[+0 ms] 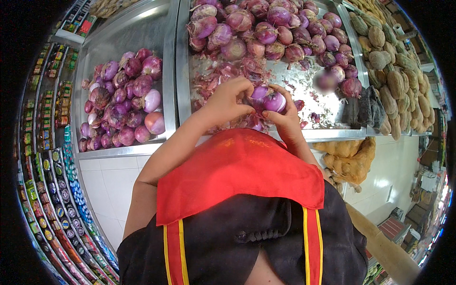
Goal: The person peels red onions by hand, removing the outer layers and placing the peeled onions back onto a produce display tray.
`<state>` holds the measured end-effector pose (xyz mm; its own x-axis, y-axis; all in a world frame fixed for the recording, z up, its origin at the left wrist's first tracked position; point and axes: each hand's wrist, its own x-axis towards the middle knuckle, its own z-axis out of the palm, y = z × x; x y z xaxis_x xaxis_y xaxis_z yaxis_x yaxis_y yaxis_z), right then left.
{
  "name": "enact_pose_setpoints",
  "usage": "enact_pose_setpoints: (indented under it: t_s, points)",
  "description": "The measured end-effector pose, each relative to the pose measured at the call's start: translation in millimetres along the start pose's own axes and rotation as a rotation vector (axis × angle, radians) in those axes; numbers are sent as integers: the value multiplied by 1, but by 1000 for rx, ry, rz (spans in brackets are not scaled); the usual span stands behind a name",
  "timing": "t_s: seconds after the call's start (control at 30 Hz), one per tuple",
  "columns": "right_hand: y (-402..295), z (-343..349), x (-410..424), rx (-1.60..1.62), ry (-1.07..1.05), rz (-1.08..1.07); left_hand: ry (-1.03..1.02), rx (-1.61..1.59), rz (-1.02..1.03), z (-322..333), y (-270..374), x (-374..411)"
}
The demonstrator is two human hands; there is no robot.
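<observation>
A red onion [274, 102] with glossy purple skin and a pale streak is held between my two hands, in front of the red apron. My right hand [288, 114] grips its right side, thumb below and fingers above. My left hand [229, 101] has thumb and fingers curled against the left side, around a second purple lobe [259, 92]; whether that is part of the same onion, I cannot tell. Beneath the hands, loose papery onion skins [210, 80] cover part of the metal tray [285, 73].
A large heap of red onions [267, 32] fills the tray's far part. Another onion pile [121, 103] sits in the left metal tray [107, 42]. At right are a dark cloth [371, 107], many squashes [395, 82] and filled net sacks [349, 160]. Packaged goods line shelves [46, 142] at left.
</observation>
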<state>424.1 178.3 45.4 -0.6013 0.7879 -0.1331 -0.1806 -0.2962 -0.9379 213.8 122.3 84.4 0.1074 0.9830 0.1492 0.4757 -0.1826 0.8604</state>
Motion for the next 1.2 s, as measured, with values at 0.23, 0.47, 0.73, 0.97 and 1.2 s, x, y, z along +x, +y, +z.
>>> enact_pose_setpoints:
  t_s: [0.23, 0.47, 0.73, 0.97, 1.2]
  points:
    - [2, 3, 4, 160, 122, 53, 34, 96, 50, 18, -2, -7]
    - [3, 0, 3, 149, 78, -2, 234, -213, -163, 19, 15, -1]
    - [-4, 12, 0, 174, 126, 50, 101, 101, 58, 13, 2, -4]
    - [3, 3, 16, -723, 99, -416, 36, -751, -466, 9, 4, -20]
    - [47, -21, 25, -464, 93, -19, 189, -1022, -161, -19, 9, 4]
